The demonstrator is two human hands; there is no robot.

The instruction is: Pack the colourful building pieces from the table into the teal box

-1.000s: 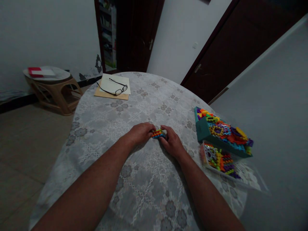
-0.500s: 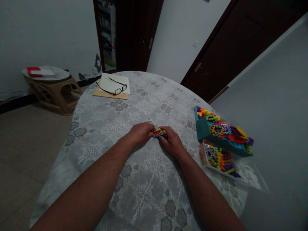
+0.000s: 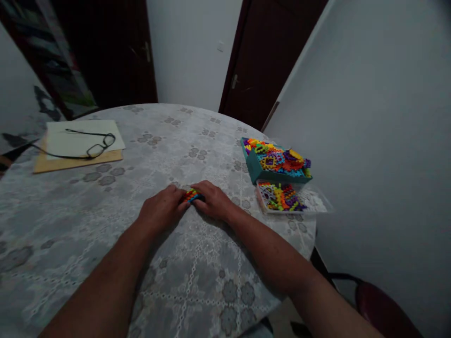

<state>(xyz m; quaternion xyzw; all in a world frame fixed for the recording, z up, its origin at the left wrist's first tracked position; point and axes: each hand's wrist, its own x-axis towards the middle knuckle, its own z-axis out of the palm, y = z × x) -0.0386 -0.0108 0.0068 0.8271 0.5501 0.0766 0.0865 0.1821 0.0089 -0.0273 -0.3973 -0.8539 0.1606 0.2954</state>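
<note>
A small bundle of joined plastic building pieces (image 3: pixel 191 195), in red, yellow, orange and blue, lies between my two hands at the middle of the table. My left hand (image 3: pixel 162 206) is closed on its left end, with thumb and fingers pinching. On the opposite end, my right hand (image 3: pixel 213 201) grips with fingers over the top and thumb at the near side. Both hands rest low, at or just above the tablecloth (image 3: pixel 207 249). The fingers cover the ends of the bundle.
To the right stand a teal box (image 3: pixel 253 168) heaped with colourful plastic pieces and a clear plastic tray (image 3: pixel 278 212) with more of them. At the left, eyeglasses (image 3: pixel 95 151) lie on paper (image 3: pixel 56 141) over a tan board (image 3: pixel 70 164). A wall (image 3: pixel 380 141) borders the right side.
The view has swung to the right, so everything appears further left and a dark red seat shows at lower right. Both hands keep hold of the bundle.
</note>
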